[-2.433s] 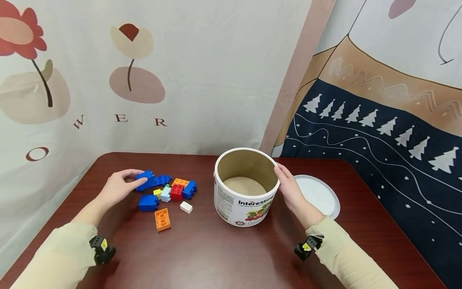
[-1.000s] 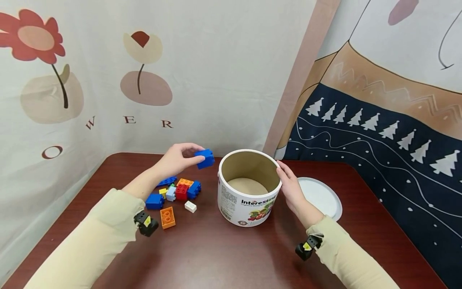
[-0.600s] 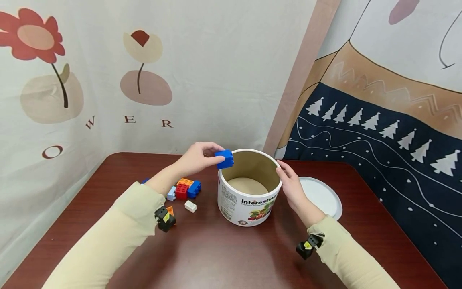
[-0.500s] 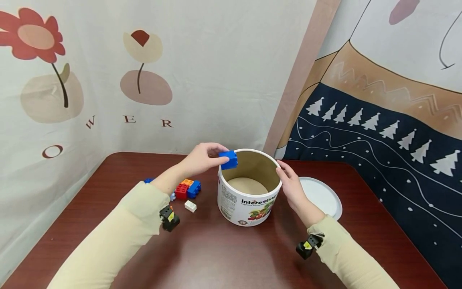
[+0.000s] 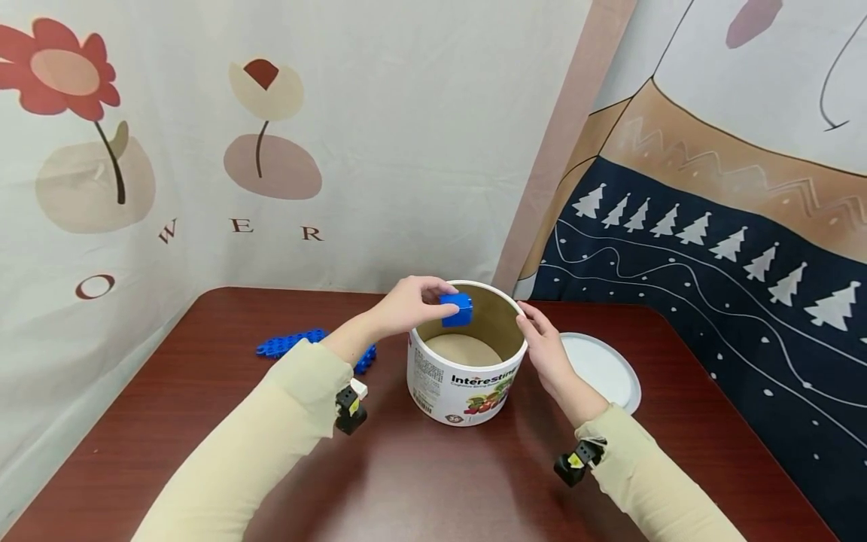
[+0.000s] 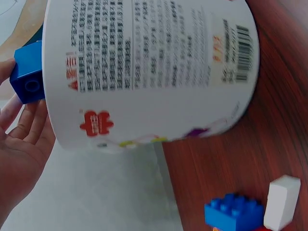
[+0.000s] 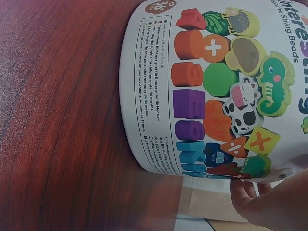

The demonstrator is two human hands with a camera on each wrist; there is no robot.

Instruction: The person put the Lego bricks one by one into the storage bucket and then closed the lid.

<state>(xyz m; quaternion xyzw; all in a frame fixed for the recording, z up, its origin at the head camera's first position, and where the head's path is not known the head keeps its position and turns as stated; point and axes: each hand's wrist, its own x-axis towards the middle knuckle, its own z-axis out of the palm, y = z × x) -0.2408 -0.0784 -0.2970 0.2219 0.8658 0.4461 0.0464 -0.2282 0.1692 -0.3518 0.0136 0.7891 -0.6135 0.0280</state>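
Note:
My left hand [image 5: 413,305] pinches a blue toy building brick [image 5: 457,309] between thumb and fingers, over the mouth of a round white cardboard tub [image 5: 457,395]. In the left wrist view the brick [image 6: 29,72] shows a hollow round end beside the tub's rim, with some fingers extended behind it. My right hand [image 5: 545,350] holds the tub by its right rim. The right wrist view has its fingers at the tub's edge, beside printed pictures of beads. Upright and lidless, the tub shows a bare bottom in the part that is visible.
Left of the tub lie a blue studded piece [image 5: 287,344], a blue brick [image 5: 366,359] and a white brick [image 5: 359,388]; my left arm hides other bricks. A round white lid [image 5: 603,369] lies right of the tub. Printed cloth [image 5: 406,150] hangs behind the table.
My left hand picked up the blue brick from the pile and carried it right, from beside the tub to over its opening. The right hand keeps hold of the rim.

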